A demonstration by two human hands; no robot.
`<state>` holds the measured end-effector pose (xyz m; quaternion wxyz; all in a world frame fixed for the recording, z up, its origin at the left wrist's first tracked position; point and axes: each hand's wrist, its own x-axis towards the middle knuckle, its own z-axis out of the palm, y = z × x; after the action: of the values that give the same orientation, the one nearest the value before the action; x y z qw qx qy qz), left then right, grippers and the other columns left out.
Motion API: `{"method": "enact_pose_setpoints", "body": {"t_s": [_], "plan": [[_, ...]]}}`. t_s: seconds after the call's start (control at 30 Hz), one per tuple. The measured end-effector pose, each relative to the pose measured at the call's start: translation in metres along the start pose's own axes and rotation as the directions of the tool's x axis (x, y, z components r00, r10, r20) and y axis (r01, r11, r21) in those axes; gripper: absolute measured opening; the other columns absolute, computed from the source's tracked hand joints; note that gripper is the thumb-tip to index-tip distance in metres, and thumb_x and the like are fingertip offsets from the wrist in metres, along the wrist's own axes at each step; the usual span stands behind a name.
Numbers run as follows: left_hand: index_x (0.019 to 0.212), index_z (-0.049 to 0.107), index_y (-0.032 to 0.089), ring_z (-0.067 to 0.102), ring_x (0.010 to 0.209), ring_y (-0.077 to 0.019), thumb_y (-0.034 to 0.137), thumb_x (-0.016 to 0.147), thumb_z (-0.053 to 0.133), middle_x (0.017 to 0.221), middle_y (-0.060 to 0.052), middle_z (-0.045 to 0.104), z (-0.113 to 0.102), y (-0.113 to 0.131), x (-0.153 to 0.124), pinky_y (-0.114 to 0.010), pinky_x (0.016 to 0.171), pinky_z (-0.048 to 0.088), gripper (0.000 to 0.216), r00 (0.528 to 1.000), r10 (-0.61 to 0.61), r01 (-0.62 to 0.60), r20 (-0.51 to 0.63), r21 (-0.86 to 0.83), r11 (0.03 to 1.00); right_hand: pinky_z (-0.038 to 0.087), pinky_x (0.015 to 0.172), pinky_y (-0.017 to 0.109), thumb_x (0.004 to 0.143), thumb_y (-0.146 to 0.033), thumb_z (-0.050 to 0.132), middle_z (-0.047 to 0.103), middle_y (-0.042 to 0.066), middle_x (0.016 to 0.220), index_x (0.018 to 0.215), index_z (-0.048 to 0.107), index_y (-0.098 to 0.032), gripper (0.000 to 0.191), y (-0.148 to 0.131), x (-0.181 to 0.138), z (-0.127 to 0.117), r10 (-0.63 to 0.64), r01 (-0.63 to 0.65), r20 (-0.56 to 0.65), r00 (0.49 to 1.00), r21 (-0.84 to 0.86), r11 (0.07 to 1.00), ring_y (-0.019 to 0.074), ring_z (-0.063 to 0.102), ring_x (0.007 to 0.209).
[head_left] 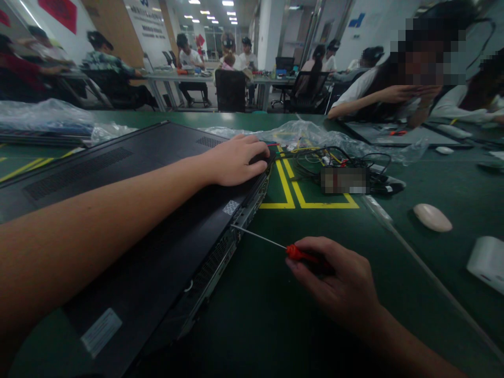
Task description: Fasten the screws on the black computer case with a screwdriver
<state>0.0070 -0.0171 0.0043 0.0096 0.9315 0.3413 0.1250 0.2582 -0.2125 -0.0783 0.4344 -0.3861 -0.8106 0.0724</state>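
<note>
A black computer case lies on its side on the green table, its metal rear panel facing right. My left hand rests on its top near the far right corner, fingers stretched toward the edge and thumb apart. In my right hand is a screwdriver with a red handle, the fingers closed round it. The thin shaft points left, and its tip meets the edge of the rear panel. Whether a screw sits under the tip is too small to tell.
Tangled black cables and clear plastic wrap lie beyond the case. To the right are a pale computer mouse, a white roll and a taped cable strip. A person sits across the table; others work behind.
</note>
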Motion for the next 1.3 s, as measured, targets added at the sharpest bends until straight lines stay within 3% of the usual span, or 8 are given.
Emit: {"method": "enact_pose_setpoints", "body": {"t_s": [0.47, 0.7, 0.9, 1.03, 1.3], "plan": [[0.137, 0.069, 0.019, 0.062, 0.135, -0.0330, 0.044, 0.107, 0.043, 0.139, -0.014, 0.070, 0.0011, -0.0012, -0.0001, -0.053, 0.127, 0.041, 0.047, 1.000, 0.013, -0.013, -0.011, -0.002, 1.000, 0.066, 0.063, 0.027, 0.099, -0.023, 0.077, 0.085, 0.003, 0.090, 0.109, 0.075, -0.022, 0.011, -0.0049, 0.0037, -0.0015, 0.050, -0.050, 0.017, 0.999, 0.027, 0.998, 0.0169, 0.080, 0.069], [0.137, 0.069, 0.019, 0.061, 0.137, -0.0336, 0.044, 0.107, 0.042, 0.141, -0.015, 0.069, 0.0003, 0.0010, 0.0001, -0.052, 0.128, 0.041, 0.047, 1.000, 0.004, -0.004, -0.002, -0.004, 1.000, 0.067, 0.067, 0.026, 0.102, -0.025, 0.076, 0.085, 0.004, 0.091, 0.110, 0.077, -0.020, 0.010, -0.0048, 0.0032, -0.0037, 0.011, -0.011, 0.011, 1.000, -0.015, 1.000, 0.0168, 0.081, 0.073], [0.137, 0.068, 0.018, 0.062, 0.136, -0.0334, 0.044, 0.107, 0.042, 0.141, -0.016, 0.069, -0.0002, 0.0011, 0.0001, -0.052, 0.128, 0.041, 0.048, 1.000, 0.001, -0.001, 0.002, 0.008, 1.000, 0.066, 0.066, 0.024, 0.098, -0.025, 0.081, 0.086, 0.003, 0.096, 0.119, 0.072, -0.021, 0.023, -0.0019, -0.0017, 0.0002, 0.033, -0.033, -0.001, 0.999, 0.027, 0.999, 0.0158, 0.082, 0.074], [0.137, 0.068, 0.020, 0.062, 0.136, -0.0330, 0.045, 0.107, 0.042, 0.140, -0.014, 0.069, -0.0005, 0.0009, 0.0000, -0.051, 0.127, 0.041, 0.047, 1.000, 0.000, 0.000, 0.001, 0.010, 1.000, 0.063, 0.063, 0.023, 0.096, -0.017, 0.079, 0.083, -0.001, 0.092, 0.112, 0.071, -0.022, 0.019, -0.0013, -0.0018, 0.0021, 0.024, -0.024, 0.002, 1.000, 0.047, 0.999, 0.0133, 0.080, 0.070], [0.138, 0.068, 0.019, 0.061, 0.137, -0.0330, 0.044, 0.107, 0.043, 0.142, -0.014, 0.068, 0.0007, 0.0000, 0.0002, -0.052, 0.127, 0.041, 0.047, 1.000, 0.004, -0.004, 0.000, 0.001, 1.000, 0.063, 0.064, 0.023, 0.099, -0.019, 0.077, 0.083, 0.000, 0.091, 0.110, 0.073, -0.020, 0.012, -0.0004, -0.0024, 0.0006, 0.026, -0.027, 0.011, 1.000, 0.058, 0.998, 0.0135, 0.080, 0.073]]}}
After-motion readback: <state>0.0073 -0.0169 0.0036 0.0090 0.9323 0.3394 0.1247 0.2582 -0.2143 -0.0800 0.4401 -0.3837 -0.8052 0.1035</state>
